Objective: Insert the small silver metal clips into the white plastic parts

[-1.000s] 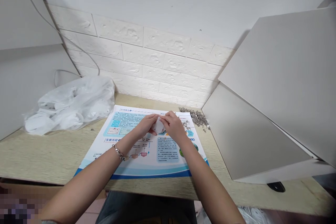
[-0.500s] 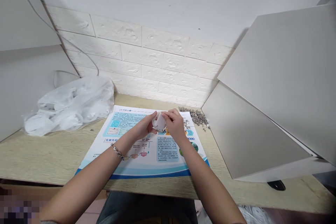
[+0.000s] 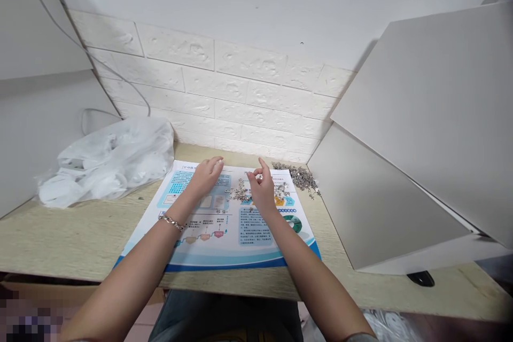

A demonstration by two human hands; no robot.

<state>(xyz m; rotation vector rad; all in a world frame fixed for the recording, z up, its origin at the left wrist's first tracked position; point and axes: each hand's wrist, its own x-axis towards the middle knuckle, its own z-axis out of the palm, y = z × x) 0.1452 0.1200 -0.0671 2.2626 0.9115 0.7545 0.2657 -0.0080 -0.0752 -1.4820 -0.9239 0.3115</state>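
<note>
Over the upper left part of the printed sheet (image 3: 248, 262) is my left hand (image 3: 207, 175), its fingers curled together. A tiny pale spot shows at its fingertips, too small to name. Apart from it, my right hand (image 3: 263, 187) hovers over the sheet with the index finger stretched up and the thumb apart; nothing shows between them. Small shiny metal pieces (image 3: 239, 192) lie scattered on the sheet between the hands. More of them (image 3: 284, 190) are just right of my right hand.
A larger heap of small metal pieces (image 3: 300, 177) lies at the table's back right. A clear plastic bag of white parts (image 3: 112, 163) rests at the left. Grey-white panels (image 3: 393, 197) stand at the right, with a black object (image 3: 420, 278) below. A white brick-patterned wall (image 3: 232, 91) closes the back.
My hands were together around a whitish translucent piece; now they are apart, the left moved left and forward. That piece no longer shows plainly. The scattered metal pieces between the hands are now uncovered.
</note>
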